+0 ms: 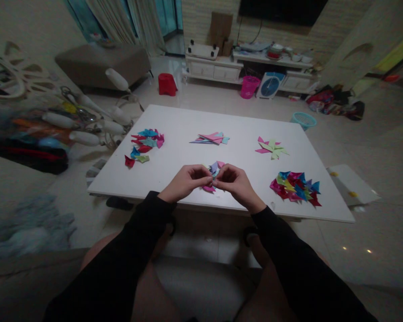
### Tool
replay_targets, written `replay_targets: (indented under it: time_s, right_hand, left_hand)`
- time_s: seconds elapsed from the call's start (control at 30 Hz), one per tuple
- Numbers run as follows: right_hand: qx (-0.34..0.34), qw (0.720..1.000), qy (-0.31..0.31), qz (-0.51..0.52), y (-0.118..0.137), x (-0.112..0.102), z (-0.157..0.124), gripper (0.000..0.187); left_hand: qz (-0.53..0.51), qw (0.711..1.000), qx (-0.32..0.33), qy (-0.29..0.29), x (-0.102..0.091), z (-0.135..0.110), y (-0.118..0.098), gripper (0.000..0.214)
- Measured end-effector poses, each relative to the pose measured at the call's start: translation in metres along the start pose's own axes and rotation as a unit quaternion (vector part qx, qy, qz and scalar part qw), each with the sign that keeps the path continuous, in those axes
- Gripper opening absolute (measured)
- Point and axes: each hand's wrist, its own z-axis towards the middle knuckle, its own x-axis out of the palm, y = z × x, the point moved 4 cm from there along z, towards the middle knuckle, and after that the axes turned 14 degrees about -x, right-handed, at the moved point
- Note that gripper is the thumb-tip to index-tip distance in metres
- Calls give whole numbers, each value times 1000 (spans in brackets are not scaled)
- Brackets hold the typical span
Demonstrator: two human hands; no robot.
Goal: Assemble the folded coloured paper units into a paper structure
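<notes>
My left hand (190,180) and my right hand (237,184) meet near the table's front edge, thumbs and index fingers pinched with their tips almost touching. Whatever is between the fingertips is too small and hidden to make out. Behind and below them lies a small pile of folded paper pieces (216,166) in purple, pink and pale green, partly covered by the hands. To the right sits a heap of shiny folded paper pieces (297,186) in red, blue and yellow. More shiny folded pieces (147,142) lie at the left.
On the white table (177,120) are pink and blue folded paper strips (211,138) at the middle back and green and pink ones (271,147) at the back right. Beyond stand a red stool (167,84), a pink basket (249,86) and a blue basket (303,120). A white lamp (87,138) stands left.
</notes>
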Motion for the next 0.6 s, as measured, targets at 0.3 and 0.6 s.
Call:
replay_targets:
  time_s: [0.3,0.6]
  right_hand:
    - [94,975,109,172,-3,16,-8,46]
    - [135,964,156,170,-1,13,-11,49]
  left_hand:
    - [-19,986,-30,163,11,-9,1,28]
    - [37,985,-22,166,18,-13,-3,31]
